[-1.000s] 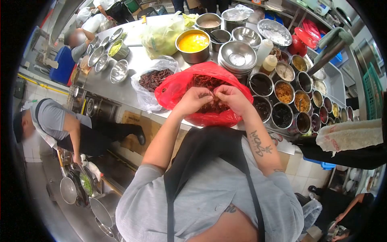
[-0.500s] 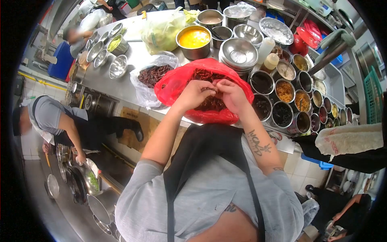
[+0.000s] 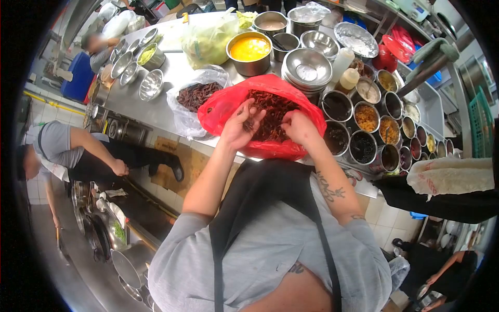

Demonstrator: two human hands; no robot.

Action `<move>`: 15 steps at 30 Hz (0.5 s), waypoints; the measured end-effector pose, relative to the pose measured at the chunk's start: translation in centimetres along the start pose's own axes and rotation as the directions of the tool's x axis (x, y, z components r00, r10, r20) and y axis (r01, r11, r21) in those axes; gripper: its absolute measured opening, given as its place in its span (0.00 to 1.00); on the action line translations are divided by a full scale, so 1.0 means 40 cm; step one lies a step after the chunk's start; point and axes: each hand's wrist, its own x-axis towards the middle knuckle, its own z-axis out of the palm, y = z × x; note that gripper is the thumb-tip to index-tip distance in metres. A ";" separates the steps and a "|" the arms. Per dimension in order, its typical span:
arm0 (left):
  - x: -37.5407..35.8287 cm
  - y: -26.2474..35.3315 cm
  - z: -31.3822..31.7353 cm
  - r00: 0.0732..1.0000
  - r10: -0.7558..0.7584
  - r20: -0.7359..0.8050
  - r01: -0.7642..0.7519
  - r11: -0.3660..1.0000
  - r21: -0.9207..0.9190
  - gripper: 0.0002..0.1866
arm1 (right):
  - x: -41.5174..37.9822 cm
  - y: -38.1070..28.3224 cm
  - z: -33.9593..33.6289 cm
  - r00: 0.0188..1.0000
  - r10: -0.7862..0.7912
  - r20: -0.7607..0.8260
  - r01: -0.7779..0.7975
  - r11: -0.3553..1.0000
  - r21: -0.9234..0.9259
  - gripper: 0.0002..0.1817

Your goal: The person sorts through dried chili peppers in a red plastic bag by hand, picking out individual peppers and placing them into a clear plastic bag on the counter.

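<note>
A red plastic bag [image 3: 215, 112], its mouth spread wide, holds a heap of dark red dried chilies [image 3: 273, 112]. Over the left part of the heap, my left hand [image 3: 242, 124] is turned palm up, fingers curled around a few dried chilies. My right hand [image 3: 300, 127] reaches down into the right side of the bag, its fingers pinched together at the chilies; the fingertips are partly hidden. Just left of the red bag, a clear plastic bag [image 3: 182, 117] holds darker dried chili pieces [image 3: 198, 96].
Behind stand a pot of yellow liquid [image 3: 250, 50], stacked steel bowls [image 3: 306, 67] and a bag of cabbage [image 3: 210, 44]. Several seasoning containers [image 3: 365, 117] crowd the right side. A co-worker [image 3: 78, 145] stands at the stove on the left; another person [image 3: 436, 270] is at lower right.
My hands, together over the chilies before, have moved apart. The left has turned palm up; the right has lowered to the heap. The co-worker at the stove has shifted their arms.
</note>
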 end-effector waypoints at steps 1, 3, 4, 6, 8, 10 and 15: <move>-0.006 -0.004 0.001 1.000 -0.004 0.011 0.004 1.000 0.001 0.17 | -0.001 -0.012 -0.007 0.999 0.005 -0.045 -0.002 0.999 0.051 0.11; -0.010 -0.012 0.005 0.999 -0.013 0.039 0.012 1.000 0.006 0.17 | 0.003 -0.028 -0.013 0.990 -0.010 -0.138 0.030 0.989 0.143 0.10; -0.008 -0.017 0.010 0.999 -0.020 0.035 0.019 1.000 0.015 0.17 | 0.005 -0.032 -0.013 0.982 -0.029 -0.186 0.063 0.981 0.181 0.10; -0.006 -0.025 0.016 0.999 -0.037 0.027 0.036 0.999 0.034 0.16 | 0.008 -0.046 -0.008 0.969 -0.045 -0.243 0.106 0.964 0.244 0.10; 0.009 -0.037 0.002 0.998 -0.053 -0.016 0.054 0.993 0.109 0.13 | 0.005 -0.060 0.001 0.964 -0.038 -0.263 0.117 0.950 0.291 0.10; 0.020 -0.049 0.007 0.998 -0.045 -0.041 0.051 0.985 0.166 0.11 | 0.013 -0.055 0.029 0.916 -0.176 -0.360 0.282 0.922 0.264 0.08; 0.037 -0.064 0.017 0.997 -0.011 -0.082 0.027 0.981 0.195 0.09 | 0.003 -0.074 0.025 0.945 -0.134 -0.299 0.231 0.920 0.318 0.09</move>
